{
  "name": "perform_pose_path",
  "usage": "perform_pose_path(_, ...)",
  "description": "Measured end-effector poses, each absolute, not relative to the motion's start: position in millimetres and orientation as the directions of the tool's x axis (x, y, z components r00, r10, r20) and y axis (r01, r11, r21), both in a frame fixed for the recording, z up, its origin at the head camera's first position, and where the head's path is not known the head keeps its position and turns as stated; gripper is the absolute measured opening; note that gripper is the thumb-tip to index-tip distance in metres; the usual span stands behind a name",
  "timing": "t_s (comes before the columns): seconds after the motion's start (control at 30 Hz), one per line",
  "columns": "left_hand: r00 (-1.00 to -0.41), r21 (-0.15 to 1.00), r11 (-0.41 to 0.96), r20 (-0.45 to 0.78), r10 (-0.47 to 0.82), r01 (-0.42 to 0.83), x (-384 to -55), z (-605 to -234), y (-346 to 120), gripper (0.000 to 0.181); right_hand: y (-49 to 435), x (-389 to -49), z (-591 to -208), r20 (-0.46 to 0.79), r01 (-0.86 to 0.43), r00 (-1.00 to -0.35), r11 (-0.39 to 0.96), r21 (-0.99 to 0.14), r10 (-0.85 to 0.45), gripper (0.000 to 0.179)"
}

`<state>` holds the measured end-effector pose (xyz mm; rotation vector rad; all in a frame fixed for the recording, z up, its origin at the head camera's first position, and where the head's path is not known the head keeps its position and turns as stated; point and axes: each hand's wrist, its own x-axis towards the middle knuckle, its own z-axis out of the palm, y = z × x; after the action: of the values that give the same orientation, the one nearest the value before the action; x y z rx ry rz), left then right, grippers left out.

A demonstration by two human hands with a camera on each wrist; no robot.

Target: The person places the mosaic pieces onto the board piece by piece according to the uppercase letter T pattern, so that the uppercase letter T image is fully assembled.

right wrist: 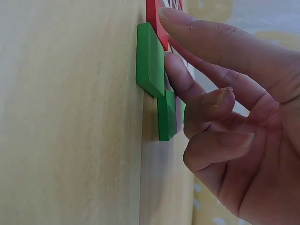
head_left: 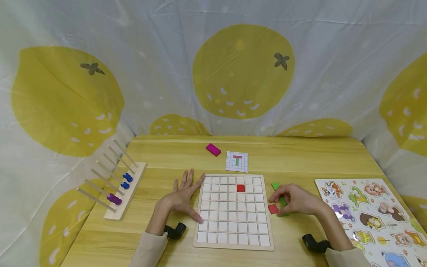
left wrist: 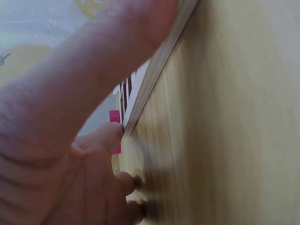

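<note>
My left hand [head_left: 181,200] is spread on the table at the left side of a wooden grid board [head_left: 196,237]. Its thumb and index finger touch the board's edge. One red square tile [head_left: 240,188] sits in a cell in the board's second row. Right of the board, my right hand [head_left: 297,200] pinches another red tile [head_left: 273,209] between thumb and index finger, low at the table; the other fingers are curled. Green tiles [right wrist: 151,61] lie beside and under that hand, partly hidden by it.
A small pattern card [head_left: 230,167] with a red and green T lies behind the board, next to a magenta block [head_left: 213,150]. A peg rack [head_left: 133,191] with blue and purple pieces stands at left. An animal puzzle board [head_left: 383,218] lies at right.
</note>
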<state>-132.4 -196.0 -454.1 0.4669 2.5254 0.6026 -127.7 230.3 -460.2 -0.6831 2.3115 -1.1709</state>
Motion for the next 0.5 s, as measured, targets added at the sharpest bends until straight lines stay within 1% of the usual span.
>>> perform_pose_path(0.23, -0.819, 0.493, 0.846, -0.389, 0.422, 0.201, -131.9, -453.8, -195.6, 0.148, 226.8, -126.7, -462.1, -0.155, -0.248, -0.774, 0.519, -0.818, -0.614, 0.029)
perform_pose_path(0.5, -0.819, 0.497, 0.845, -0.39, 0.42, 0.197, -130.5, -452.5, -195.1, 0.148, 220.4, -124.7, -460.6, -0.168, -0.228, -0.79, 0.537, -0.812, -0.589, 0.026)
